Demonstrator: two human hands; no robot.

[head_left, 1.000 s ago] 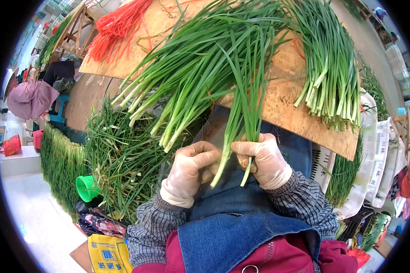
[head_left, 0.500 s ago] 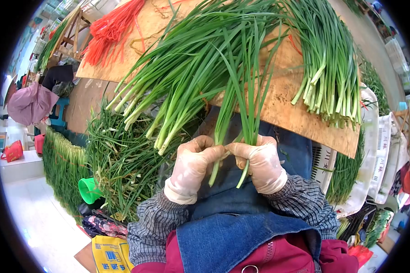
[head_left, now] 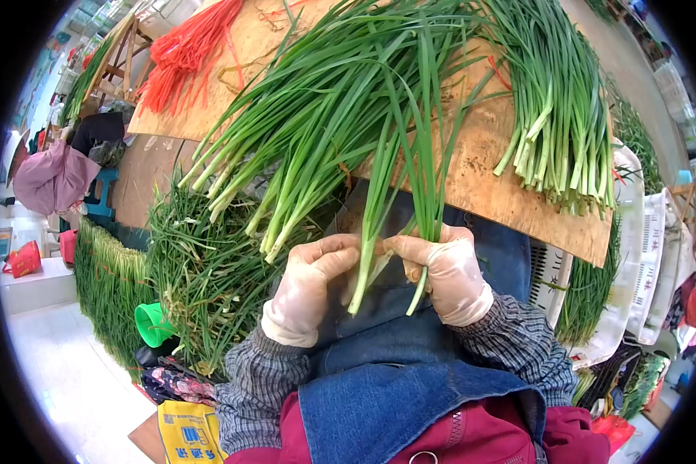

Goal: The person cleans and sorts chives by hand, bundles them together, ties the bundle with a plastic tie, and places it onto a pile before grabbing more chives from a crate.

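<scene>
Both hands wear pale, thin gloves. My right hand (head_left: 455, 274) pinches a green stalk (head_left: 419, 286), its pale end pointing down below the fingers. Just left of it, another leafy stalk (head_left: 363, 267) hangs beside the fingertips of my left hand (head_left: 308, 282). My left fingers are closed, and what lies between them is partly hidden. A thin pale strip shows between the hands. Above them, a loose pile of green stalks (head_left: 325, 131) lies on a wooden board (head_left: 472, 170), with its pale ends overhanging the board's edge.
A thick bunch of stalks (head_left: 557, 139) lies at the board's right, red strips (head_left: 189, 58) at its upper left. Tangled leaves (head_left: 209, 263) heap at left, near a green cup (head_left: 153, 325). White crates (head_left: 626, 255) stand right. A person in a pink top (head_left: 54, 178) is at far left.
My left hand has come in to the stalks, met my right hand, then drawn back slightly left. The left stalk has shifted a little left. My right hand keeps its pinch.
</scene>
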